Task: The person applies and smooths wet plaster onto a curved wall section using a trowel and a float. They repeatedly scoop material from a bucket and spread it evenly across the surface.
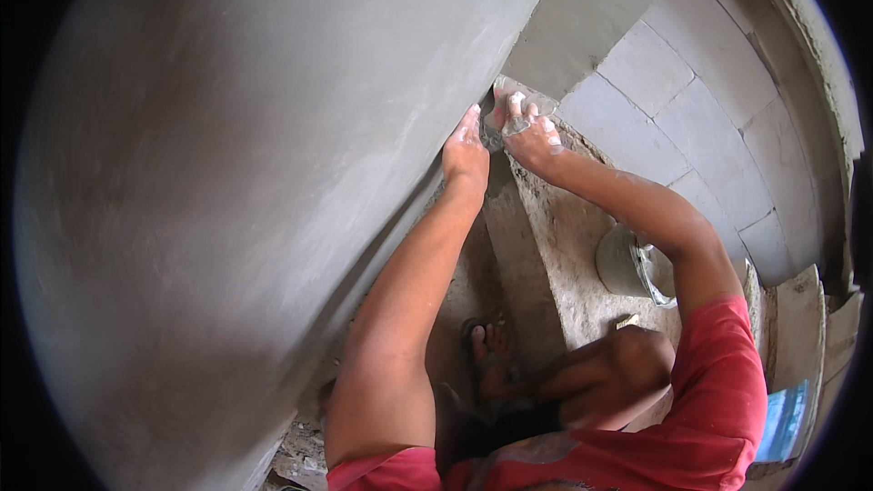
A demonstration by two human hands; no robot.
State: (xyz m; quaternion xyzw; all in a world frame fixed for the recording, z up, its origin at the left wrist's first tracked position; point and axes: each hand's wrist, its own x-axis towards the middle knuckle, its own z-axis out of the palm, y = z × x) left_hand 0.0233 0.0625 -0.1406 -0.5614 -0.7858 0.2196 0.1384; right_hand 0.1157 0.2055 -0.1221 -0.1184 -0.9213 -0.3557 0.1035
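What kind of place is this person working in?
Most likely a building site, with masonry being plastered. A smooth grey freshly plastered wall fills the left, bare grey block wall stands at right, and a mortar-smeared metal bucket sits on the rough floor. The left hand and right hand are plaster-coated.

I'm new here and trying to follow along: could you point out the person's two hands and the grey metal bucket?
left hand (pixel 466 153): head view, back of the hand.
right hand (pixel 532 135): head view, plaster-smeared knuckles.
grey metal bucket (pixel 623 264): head view, its side wall.
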